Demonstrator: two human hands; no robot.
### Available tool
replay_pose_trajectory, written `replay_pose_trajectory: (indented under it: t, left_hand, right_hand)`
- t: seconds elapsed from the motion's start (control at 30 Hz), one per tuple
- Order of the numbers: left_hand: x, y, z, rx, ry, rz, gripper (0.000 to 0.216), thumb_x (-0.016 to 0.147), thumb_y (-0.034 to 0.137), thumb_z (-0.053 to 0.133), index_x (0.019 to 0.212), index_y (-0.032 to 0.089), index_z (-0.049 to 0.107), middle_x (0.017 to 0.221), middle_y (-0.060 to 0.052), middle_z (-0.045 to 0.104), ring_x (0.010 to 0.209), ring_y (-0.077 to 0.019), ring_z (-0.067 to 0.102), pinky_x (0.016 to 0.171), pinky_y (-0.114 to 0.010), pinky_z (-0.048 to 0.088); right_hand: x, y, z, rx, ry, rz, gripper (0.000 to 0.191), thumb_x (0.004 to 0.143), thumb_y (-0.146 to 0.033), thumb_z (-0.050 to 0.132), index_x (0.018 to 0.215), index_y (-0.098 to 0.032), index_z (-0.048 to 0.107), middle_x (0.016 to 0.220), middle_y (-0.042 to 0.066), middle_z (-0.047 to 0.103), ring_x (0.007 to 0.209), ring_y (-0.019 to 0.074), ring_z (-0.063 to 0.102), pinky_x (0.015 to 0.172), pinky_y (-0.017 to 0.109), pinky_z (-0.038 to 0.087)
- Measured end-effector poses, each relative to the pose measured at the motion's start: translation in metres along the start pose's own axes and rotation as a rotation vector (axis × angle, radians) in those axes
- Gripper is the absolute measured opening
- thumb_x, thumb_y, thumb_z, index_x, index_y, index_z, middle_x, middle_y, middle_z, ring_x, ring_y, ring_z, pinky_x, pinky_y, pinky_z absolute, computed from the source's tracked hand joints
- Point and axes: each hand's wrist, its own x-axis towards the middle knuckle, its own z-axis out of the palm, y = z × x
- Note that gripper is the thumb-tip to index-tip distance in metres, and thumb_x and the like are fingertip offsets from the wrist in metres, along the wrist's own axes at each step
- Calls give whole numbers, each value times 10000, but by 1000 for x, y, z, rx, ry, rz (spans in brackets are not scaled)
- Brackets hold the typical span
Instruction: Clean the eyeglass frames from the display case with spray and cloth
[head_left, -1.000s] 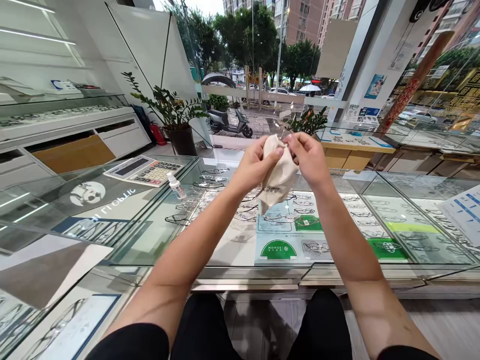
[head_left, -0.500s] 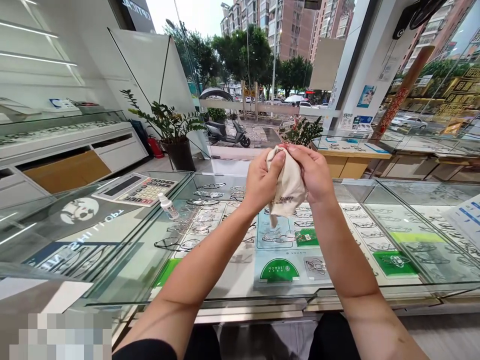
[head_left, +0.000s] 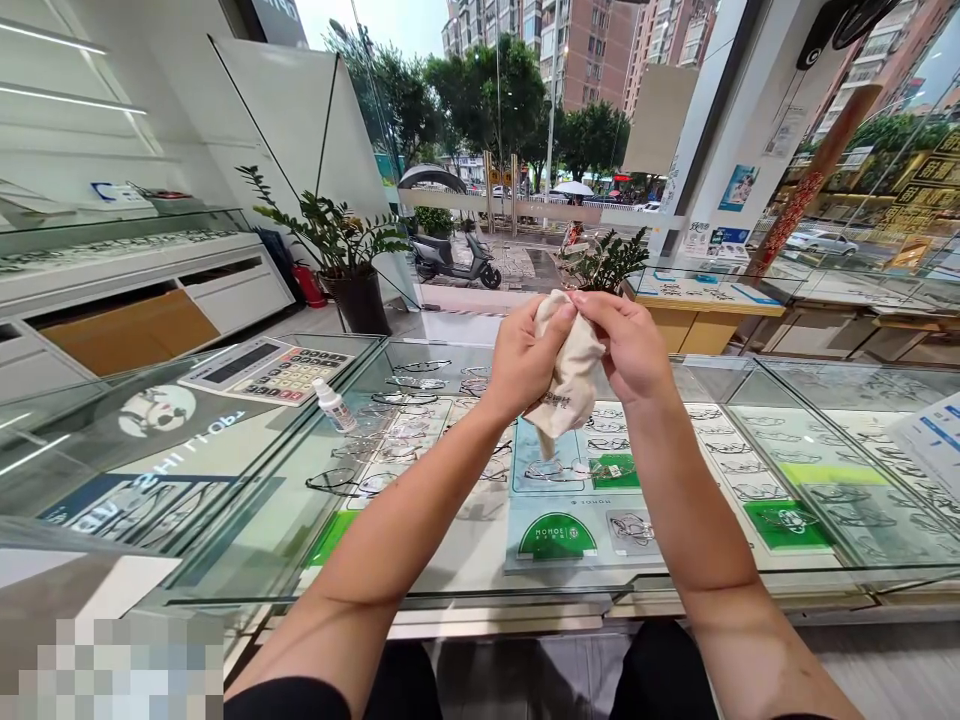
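A cream cloth point(head_left: 576, 372) with dark printing near its lower edge is bunched up between my two hands, above the glass counter. My left hand point(head_left: 527, 352) grips it from the left, thumb pressed on top. On the other side, my right hand point(head_left: 631, 342) pinches the upper edge of the cloth, fingertips close to the left thumb. Whatever may lie inside the folds is hidden. Below the hands, several pairs of glasses point(head_left: 416, 398) show in and on the glass display case point(head_left: 465, 590).
A small white spray bottle point(head_left: 334, 408) stands on the glass at the left, beside a large calculator point(head_left: 262, 368). Potted plants point(head_left: 360, 295) stand beyond the counter, near the shop window. Another display counter point(head_left: 705, 300) is at the back right.
The cloth has been shifted and crumpled differently, its lower part swinging slightly left. Both hands keep hold of it in nearly the same place, and the view has tilted slightly.
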Motion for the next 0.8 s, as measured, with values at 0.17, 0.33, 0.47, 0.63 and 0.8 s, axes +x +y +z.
replay_pose_trajectory:
  t: [0.17, 0.33, 0.47, 0.63, 0.8]
  left_hand:
    - [6, -4, -10, 26, -88, 4, 592, 1000, 765, 656, 966, 179, 737, 761, -15, 659, 684, -143, 569, 624, -259, 459]
    - [11, -4, -18, -33, -332, -69, 589, 940, 724, 768, 1143, 173, 730, 934, -48, 738, 791, -160, 643, 708, -255, 514]
    - [9, -7, -13, 6, -187, -19, 565, 896, 691, 836, 1070, 164, 728, 859, -22, 710, 735, -139, 600, 671, -241, 481]
    - [10, -8, -12, 59, -79, -5, 622, 965, 781, 688, 798, 183, 645, 665, 15, 569, 616, -125, 495, 580, -256, 388]
    - [16, -6, -21, 62, -230, -63, 683, 921, 858, 671, 840, 180, 678, 730, -4, 647, 654, -137, 534, 607, -261, 419]
  right_hand:
    - [-1, -7, 0, 17, -1, 75, 319, 704, -494, 976, 881, -248, 876, 903, 10, 824, 829, 167, 719, 698, 278, 576]
    - [4, -8, -8, 38, -2, 67, 347, 669, -507, 1008, 860, -252, 870, 889, 12, 820, 809, 168, 705, 690, 278, 574]
    - [5, -5, -8, 13, -28, 86, 390, 662, -523, 1008, 896, -245, 865, 912, 26, 826, 859, 196, 727, 719, 298, 588]
    - [4, -3, -4, -22, -38, 95, 423, 661, -562, 989, 885, -237, 836, 904, 23, 807, 852, 189, 711, 719, 298, 580]
    - [6, -10, -10, -84, -28, 25, 369, 692, -538, 969, 882, -250, 841, 974, 29, 815, 922, 200, 703, 780, 318, 573]
